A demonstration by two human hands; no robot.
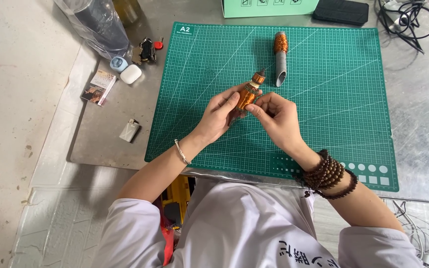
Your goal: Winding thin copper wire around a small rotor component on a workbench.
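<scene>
My left hand grips a small rotor-like part wound with copper wire, held over the green cutting mat. A brown ribbed end of the part points away from me. My right hand pinches the near end of the same part with thumb and forefinger. Farther back on the mat lies a grey tube with a copper-wound top, a hand's width beyond my fingers. A thin bracelet sits on my left wrist and dark wooden beads wrap my right wrist.
Left of the mat on the metal table lie a lighter, a small printed box, a white earbud case, keys and a plastic bag. A green box, black case and cables line the far edge.
</scene>
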